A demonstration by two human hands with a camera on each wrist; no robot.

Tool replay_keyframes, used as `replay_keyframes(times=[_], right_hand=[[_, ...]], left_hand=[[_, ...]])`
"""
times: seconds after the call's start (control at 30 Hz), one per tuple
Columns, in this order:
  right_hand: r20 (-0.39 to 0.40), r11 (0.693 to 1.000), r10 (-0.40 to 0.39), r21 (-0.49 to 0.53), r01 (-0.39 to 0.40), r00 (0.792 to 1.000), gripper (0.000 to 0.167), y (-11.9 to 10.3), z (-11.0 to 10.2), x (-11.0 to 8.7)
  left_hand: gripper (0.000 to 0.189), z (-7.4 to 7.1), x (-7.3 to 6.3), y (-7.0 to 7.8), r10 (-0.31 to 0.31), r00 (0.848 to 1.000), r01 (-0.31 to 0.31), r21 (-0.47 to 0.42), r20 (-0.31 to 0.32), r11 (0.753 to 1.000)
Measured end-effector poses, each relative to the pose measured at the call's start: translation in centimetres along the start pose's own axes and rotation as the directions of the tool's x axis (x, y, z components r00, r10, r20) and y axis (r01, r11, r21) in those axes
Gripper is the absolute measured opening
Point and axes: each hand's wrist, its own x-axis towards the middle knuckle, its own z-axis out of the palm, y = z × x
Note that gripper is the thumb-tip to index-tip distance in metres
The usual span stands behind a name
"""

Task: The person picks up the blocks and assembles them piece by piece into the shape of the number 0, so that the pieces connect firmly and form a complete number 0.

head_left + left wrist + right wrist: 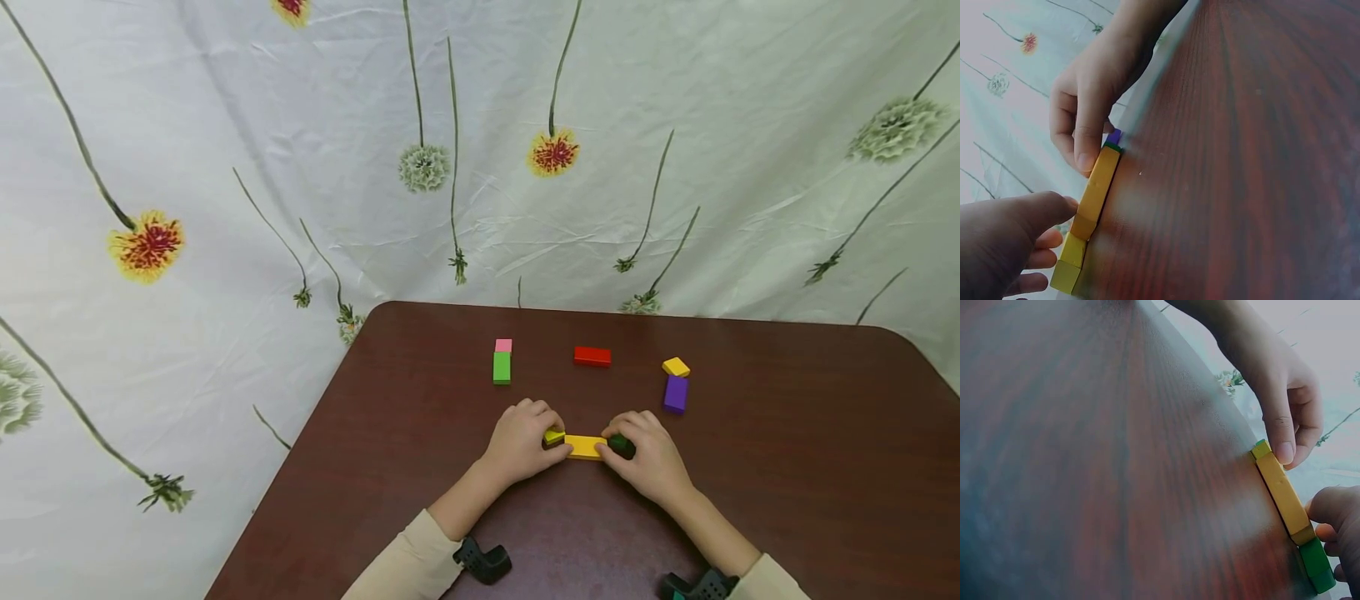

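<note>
A long orange-yellow block (582, 447) lies on the table between the two hands. My left hand (525, 440) pinches its left end, thumb on the near face and fingers curled behind. At the right end my right hand (651, 460) does the same. A smaller yellow block (1071, 265) continues the row on the left, beneath the left fingers. On the right a dark green block (1316, 562) adjoins the long block, partly covered by the right fingers in the head view. The three blocks form one row.
Farther back, a pink block (503, 345) sits against a light green block (502, 368). A red block (592, 357) lies in the middle. Toward the right, a yellow block (676, 367) adjoins a purple block (676, 394). A flowered cloth (495, 217) hangs behind the brown table (810, 450).
</note>
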Motion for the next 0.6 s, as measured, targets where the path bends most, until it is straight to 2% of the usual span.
replay_keyframes(times=[0.3,0.43,0.6], right_hand=[[0.001,1.0,0.009,0.021,-0.009,1.0,0.018,0.0,-0.1,0.0],[-0.024,0.994,0.087,0.074,-0.085,0.996,0.016,0.7,-0.9,0.5],[-0.057,0.977,0.2,0.082,-0.195,0.978,0.018,3.4,-3.1,1.1]], left_hand=[[0.024,0.2,-0.1,-0.1,-0.018,1.0,0.019,-0.064,0.019,0.998],[0.024,0.1,-0.1,-0.1,-0.025,1.0,0.026,-0.07,0.018,0.997],[0.024,0.0,0.0,0.0,-0.035,0.999,0.037,-0.081,0.031,0.996]])
